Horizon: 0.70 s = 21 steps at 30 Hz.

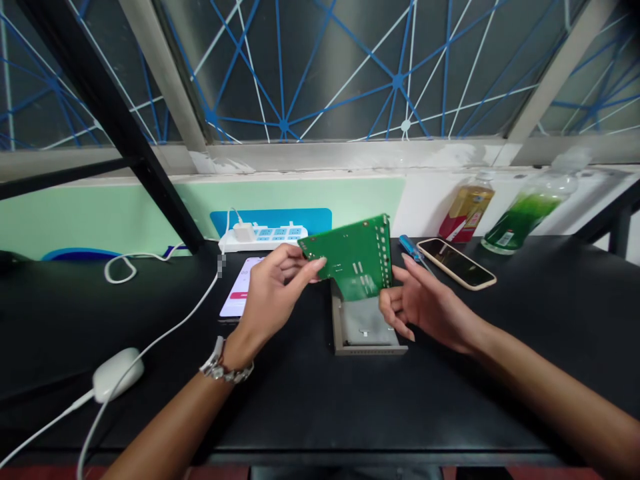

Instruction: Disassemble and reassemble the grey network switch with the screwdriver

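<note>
Left hand (273, 297) pinches one edge of a green circuit board (355, 257) between thumb and fingers; right hand (425, 307), fingers spread, steadies the opposite edge, the board tilted above an open metal casing (363, 327).

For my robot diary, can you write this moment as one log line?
left hand: holds green circuit board | right hand: at board's edge | below: metal casing

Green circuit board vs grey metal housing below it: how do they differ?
The green circuit board is held up and tilted by the left hand, while the grey metal housing lies flat on the black desk. The board is a thin flat sheet; the housing is a shallow open tray with raised walls. Both are between the hands.
</note>
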Available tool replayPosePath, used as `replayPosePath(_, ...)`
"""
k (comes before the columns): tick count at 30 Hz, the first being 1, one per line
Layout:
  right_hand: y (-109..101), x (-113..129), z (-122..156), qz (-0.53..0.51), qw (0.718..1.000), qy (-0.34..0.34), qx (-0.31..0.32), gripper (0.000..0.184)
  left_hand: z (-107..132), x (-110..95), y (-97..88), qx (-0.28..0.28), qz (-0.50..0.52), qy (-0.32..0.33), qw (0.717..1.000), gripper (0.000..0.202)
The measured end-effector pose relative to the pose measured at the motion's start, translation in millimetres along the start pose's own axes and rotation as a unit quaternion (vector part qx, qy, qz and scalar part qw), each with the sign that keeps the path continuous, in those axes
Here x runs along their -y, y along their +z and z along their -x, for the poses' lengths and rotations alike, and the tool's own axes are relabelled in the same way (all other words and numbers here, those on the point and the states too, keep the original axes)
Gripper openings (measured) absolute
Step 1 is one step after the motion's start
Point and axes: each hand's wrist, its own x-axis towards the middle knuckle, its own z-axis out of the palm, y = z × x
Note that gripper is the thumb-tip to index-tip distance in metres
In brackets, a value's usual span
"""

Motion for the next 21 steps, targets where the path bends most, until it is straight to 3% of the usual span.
replayPosePath(4,-2,4,5,0.179,0.984,0.014,0.005,0.032,-4,4,0.1,0.01,0.094,-0.086,0.992,0.028)
replayPosePath(7,-8,5,6,0.285,0.958,0.032,-0.019,0.038,-3,4,2.1,0.037,0.14,-0.141,0.979,0.031)
replayPosePath(10,-14,7,5,0.336,0.941,-0.003,-0.048,0.042,-2,6,4.1,0.046,0.171,-0.176,0.968,0.03)
replayPosePath(15,-16,7,1,0.331,0.935,-0.08,-0.095,0.045,-4,13,3.4,0.07,0.201,-0.213,0.953,0.025)
replayPosePath(21,-10,-10,-6,0.18,0.973,-0.028,-0.142,0.043,-1,11,3.1,0.098,0.213,-0.189,0.953,0.026)
